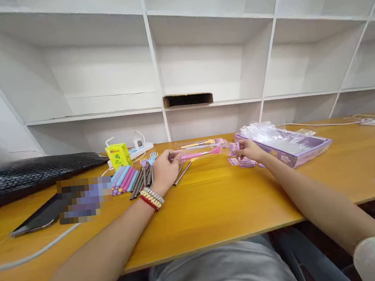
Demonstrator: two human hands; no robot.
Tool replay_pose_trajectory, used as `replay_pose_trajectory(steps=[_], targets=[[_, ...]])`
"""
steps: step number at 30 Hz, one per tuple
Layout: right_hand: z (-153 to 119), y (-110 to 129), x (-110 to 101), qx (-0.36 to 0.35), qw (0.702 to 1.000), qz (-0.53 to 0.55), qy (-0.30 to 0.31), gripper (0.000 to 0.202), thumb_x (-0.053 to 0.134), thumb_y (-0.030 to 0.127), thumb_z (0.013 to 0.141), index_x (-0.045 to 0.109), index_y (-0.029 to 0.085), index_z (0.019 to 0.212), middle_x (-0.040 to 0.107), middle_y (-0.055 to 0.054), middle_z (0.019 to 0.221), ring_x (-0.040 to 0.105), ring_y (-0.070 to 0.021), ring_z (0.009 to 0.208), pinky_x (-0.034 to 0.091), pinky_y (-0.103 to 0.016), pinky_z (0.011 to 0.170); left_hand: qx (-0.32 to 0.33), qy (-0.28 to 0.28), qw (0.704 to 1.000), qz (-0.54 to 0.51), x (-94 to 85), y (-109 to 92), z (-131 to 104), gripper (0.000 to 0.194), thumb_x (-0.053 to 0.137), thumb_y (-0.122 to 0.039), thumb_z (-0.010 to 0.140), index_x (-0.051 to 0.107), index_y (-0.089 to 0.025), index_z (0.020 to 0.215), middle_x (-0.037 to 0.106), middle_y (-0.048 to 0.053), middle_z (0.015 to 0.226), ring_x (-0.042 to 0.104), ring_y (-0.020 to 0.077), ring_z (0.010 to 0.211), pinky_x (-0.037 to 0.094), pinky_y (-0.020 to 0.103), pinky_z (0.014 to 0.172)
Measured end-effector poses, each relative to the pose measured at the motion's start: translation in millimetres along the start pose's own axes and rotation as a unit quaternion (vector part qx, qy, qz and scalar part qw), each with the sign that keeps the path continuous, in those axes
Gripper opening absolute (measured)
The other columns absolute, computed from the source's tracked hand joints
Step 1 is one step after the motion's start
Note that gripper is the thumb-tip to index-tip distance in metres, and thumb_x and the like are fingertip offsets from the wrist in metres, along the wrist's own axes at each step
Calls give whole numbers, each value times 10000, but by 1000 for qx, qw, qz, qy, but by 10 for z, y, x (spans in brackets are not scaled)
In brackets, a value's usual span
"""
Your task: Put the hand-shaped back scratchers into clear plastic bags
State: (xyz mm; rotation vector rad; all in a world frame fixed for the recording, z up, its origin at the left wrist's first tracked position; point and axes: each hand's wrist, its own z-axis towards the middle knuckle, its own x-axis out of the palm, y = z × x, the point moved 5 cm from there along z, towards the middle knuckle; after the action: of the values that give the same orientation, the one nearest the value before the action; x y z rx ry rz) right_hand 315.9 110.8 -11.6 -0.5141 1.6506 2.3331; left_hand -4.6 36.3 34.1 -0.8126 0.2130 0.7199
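A pink back scratcher with a claw-shaped head lies level between my hands, apparently inside a clear bag. My left hand is closed on its handle end. With thumb and fingers, my right hand pinches a small purple card at the claw end. More purple cards lie on the table just below that hand. Beyond the pink one rest bagged scratchers, one with a yellow handle. Beside my left wrist are metal rods with blue and purple claw heads and a pile of pastel handles.
A purple box full of clear bags stands on the right. At the back left are a yellow drink carton and a power strip. A dark tablet-like device and a white cable lie left. White shelves rise behind.
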Motion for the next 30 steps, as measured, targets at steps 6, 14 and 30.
replay_pose_trajectory(steps=[6,14,30], targets=[[-32,47,-89,-13,995,-50,-80,332,711,348,572,426,176,558,537,34,467,536,-106,439,411,-215,423,-2,5,1000,-11,-7,1,2,165,563,-301,751,633,-165,813,672,31,773,579,147,670,433,259,636],[-35,53,-2,-1,998,50,-24,261,718,246,548,487,155,628,588,-3,568,601,-149,526,503,-256,477,3,15,999,-32,16,3,-6,186,561,-331,748,625,-165,803,670,30,757,585,150,661,438,271,635],[-43,36,7,-14,996,85,-14,496,736,185,555,440,205,953,541,90,518,589,-138,426,543,-291,447,-2,20,999,-32,21,23,2,192,558,-345,750,627,-171,794,667,20,712,591,150,641,442,272,639]])
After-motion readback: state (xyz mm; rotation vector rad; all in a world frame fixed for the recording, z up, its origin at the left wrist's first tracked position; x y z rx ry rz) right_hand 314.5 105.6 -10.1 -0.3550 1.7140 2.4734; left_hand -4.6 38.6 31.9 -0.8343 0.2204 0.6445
